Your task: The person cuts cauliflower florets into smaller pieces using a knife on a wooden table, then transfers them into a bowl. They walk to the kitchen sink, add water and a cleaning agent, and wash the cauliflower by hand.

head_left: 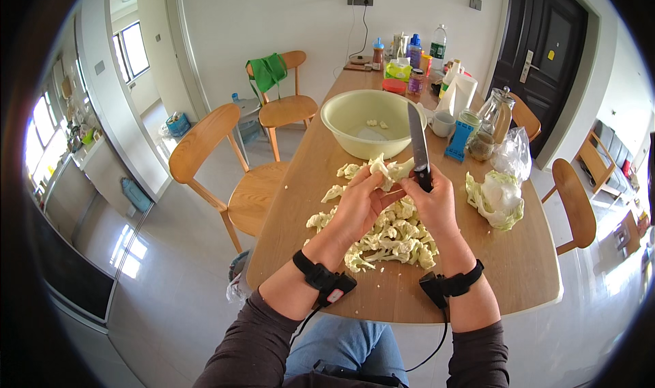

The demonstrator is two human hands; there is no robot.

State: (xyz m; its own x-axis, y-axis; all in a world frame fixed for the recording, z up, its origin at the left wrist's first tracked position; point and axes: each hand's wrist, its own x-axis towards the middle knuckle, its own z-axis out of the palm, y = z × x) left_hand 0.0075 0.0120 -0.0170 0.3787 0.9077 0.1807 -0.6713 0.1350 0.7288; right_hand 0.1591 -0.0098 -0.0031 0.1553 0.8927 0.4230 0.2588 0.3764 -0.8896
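My left hand is closed on a cauliflower piece above the table. Close beside it, my right hand grips a kitchen knife by its black handle, the blade pointing up and away from me. The fingertips of both hands meet around the cauliflower. Under my hands lies a loose pile of cut cauliflower florets, partly hidden by my wrists. Just beyond stands a large pale green bowl with a few small florets at its bottom.
A pale leafy vegetable piece lies on the table's right side, near a clear plastic bag. Behind are a glass pitcher, a white mug, a blue packet and several bottles and jars. Wooden chairs flank the table.
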